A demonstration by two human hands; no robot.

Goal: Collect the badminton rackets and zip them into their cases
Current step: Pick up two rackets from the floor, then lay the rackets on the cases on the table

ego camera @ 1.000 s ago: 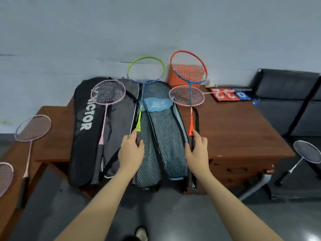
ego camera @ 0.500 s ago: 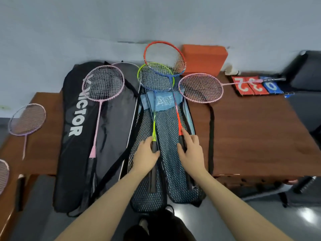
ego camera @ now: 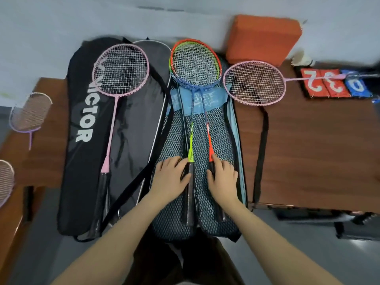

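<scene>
Lying on the mesh case [ego camera: 218,138], the green racket [ego camera: 190,145] and the orange racket [ego camera: 208,138] rest side by side with their heads stacked, the orange rim over the green one. Both have blue lower frames, white strings and dark grips. The left hand [ego camera: 170,177] lies on the green racket's grip with its thumb curled round it; the right hand [ego camera: 223,179] presses on the orange racket's grip, fingers bent over it. Whether either hand fully clasps its grip cannot be told.

The mesh case is blue-edged and sits on the brown table [ego camera: 320,153], its near end hanging over the edge. A black case [ego camera: 82,161] lies just to its left, with a pink racket [ego camera: 121,70] on top. Another pink racket [ego camera: 255,82] lies to the right, its head touching the mesh case's edge and its shaft reaching across the score cards [ego camera: 333,84]. A black strap [ego camera: 261,153] runs down the table beside the mesh case. An orange block [ego camera: 265,36] stands behind, against the wall. Two more rackets lie on a bench [ego camera: 12,202] at far left: a purple racket [ego camera: 30,112] and another [ego camera: 6,179] cut off by the frame.

The black case reads "VICTOR" in white; the cards show "2", "3", "2", "0". The blue label on the mesh case is unreadable.
</scene>
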